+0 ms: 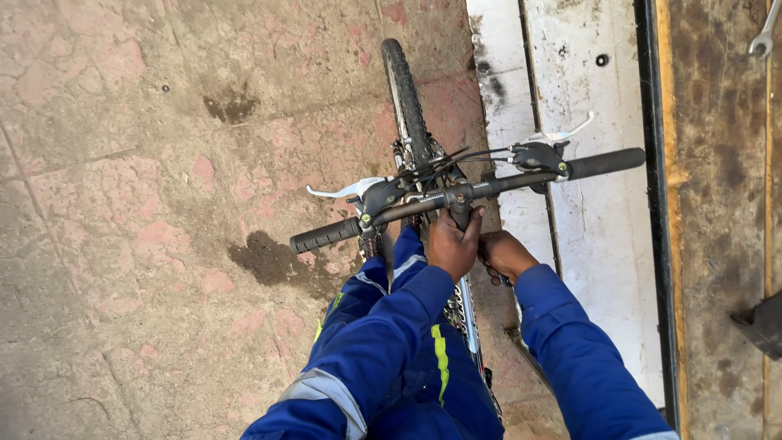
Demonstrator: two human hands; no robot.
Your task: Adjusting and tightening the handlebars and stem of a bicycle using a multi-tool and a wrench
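Blue sleeves (pixel 383 358) are seen nearest the head camera. The left hand (pixel 454 244) is closed around the bicycle's stem (pixel 461 210), just below the handlebar (pixel 464 194). The right hand (pixel 503 254) is curled beside it, perhaps on a small tool; its grip cannot be told. The front wheel (pixel 405 98) rests on reddish paving (pixel 122 204).

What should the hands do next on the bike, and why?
Probably steady the stem with the left hand while the right hand works close below it. Both hands already crowd that joint, and the handlebar sits skewed across the front wheel. What the right hand holds can't be seen.
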